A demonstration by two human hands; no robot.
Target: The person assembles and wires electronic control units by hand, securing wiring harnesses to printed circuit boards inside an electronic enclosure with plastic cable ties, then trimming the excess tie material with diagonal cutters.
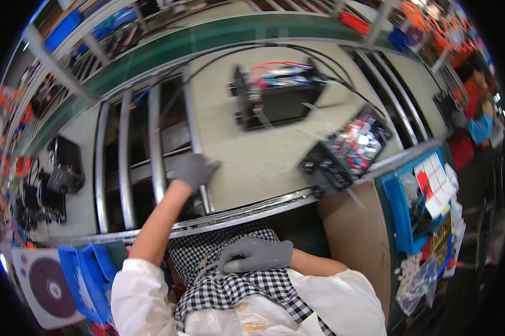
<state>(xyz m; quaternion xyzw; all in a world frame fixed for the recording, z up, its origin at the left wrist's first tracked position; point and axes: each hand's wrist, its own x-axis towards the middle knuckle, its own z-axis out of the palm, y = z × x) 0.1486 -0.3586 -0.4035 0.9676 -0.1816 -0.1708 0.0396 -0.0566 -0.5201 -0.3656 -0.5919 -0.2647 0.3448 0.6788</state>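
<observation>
My left hand [192, 171], in a grey glove, rests at the left edge of a pale board [247, 168] lying on the roller conveyor. Motion blurs its fingers, and their grip on the board edge is unclear. My right hand [255, 255], gloved alike, lies against my checked apron [202, 246] with fingers stretched loosely and nothing visible in them. On the board stand two black open-topped units with coloured wires inside. One unit [280, 101] sits towards the back; the other [347, 148] stands tilted in view at the front right. Black cables [263, 46] arch behind them.
Metal rollers [154, 140] flank the board. More black units [65, 165] stand at far left. Blue bins [87, 280] and a round-grilled fan [51, 285] are at lower left. A blue tray [409, 196] holds papers and bags at right. Another person [479, 117] stands far right.
</observation>
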